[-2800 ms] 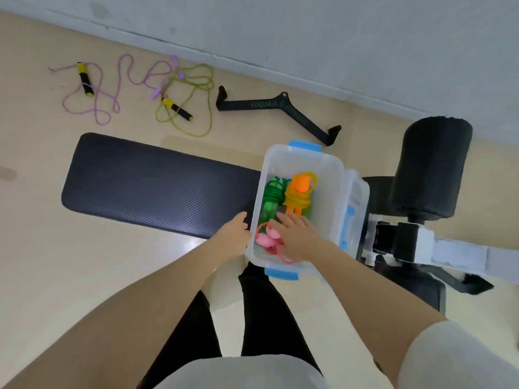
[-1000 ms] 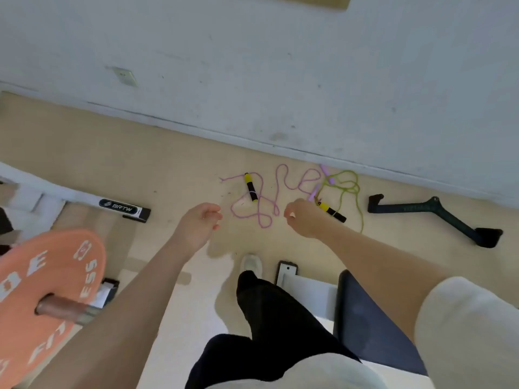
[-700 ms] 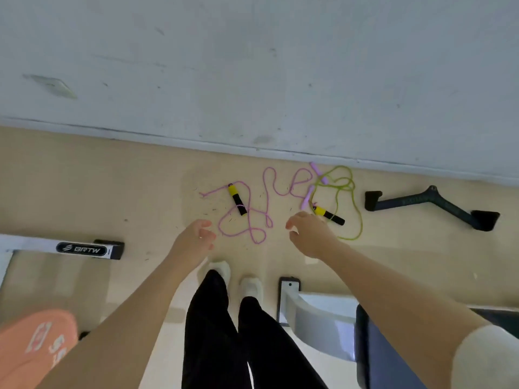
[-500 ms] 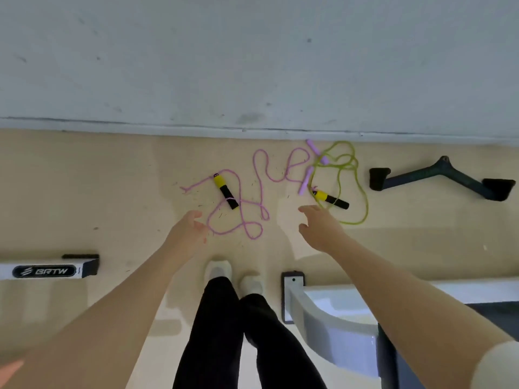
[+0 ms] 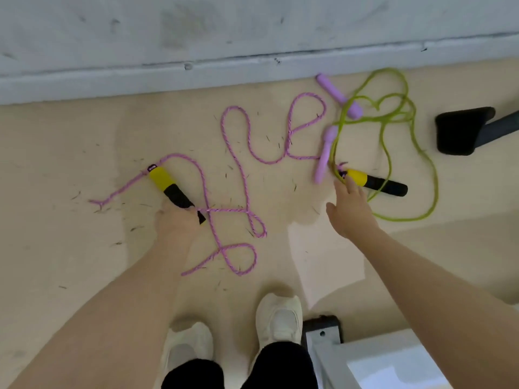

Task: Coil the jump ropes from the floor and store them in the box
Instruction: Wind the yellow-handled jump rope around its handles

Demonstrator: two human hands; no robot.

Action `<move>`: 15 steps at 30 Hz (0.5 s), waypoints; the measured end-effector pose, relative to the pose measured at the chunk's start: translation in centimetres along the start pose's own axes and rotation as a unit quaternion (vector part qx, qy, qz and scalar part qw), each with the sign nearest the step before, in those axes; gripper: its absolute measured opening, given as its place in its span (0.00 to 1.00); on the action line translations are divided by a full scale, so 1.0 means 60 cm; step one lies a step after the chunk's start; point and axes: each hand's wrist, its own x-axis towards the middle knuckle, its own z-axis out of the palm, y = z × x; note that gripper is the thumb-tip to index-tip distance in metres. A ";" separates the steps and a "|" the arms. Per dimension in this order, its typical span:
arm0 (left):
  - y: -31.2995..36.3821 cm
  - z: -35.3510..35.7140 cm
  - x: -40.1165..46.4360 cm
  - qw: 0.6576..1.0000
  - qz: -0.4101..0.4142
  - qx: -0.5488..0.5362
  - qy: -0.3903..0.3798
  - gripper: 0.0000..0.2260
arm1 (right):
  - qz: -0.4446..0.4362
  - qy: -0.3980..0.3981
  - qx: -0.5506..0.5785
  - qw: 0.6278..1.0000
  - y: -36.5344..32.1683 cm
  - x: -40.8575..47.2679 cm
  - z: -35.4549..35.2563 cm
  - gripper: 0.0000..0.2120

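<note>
Since the frame half a second ago, both hands have dropped from hovering above the floor [image 5: 70, 153] to the two yellow-and-black handles of the pink rope [image 5: 244, 197], and the view has closed in on them.

The left hand [image 5: 178, 223] is at the black end of the left handle [image 5: 172, 188]. Its fingers curl down around that end, but whether they have closed fully on it cannot be told, since the back of the hand hides them. This handle's long axis runs diagonally, yellow end up and to the left, black end toward the hand.

The right hand [image 5: 351, 211] is spread, fingers loosely extended, with fingertips [image 5: 348, 182] touching the yellow end of the right handle [image 5: 373, 182]. It grips nothing yet. This handle lies nearly level, yellow end toward the hand and black end pointing right. It rests across loops of the green rope [image 5: 393, 113], just beside one purple handle [image 5: 324, 155]; the other [image 5: 338, 95] lies nearer the wall.

Each handle is nearest the hand of its own side, and the pink rope snakes over the floor between them. The box is out of view.

Judgement: the step in hand is picking up both handles before coiling. The right hand will likely need to reach further right along the handle's axis, and lift clear of the green loops to avoid dragging them.
</note>
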 end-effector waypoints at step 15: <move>0.056 0.125 0.001 0.970 0.237 0.021 -0.047 0.23 | 0.000 0.130 -0.182 0.975 0.030 0.125 0.067 0.19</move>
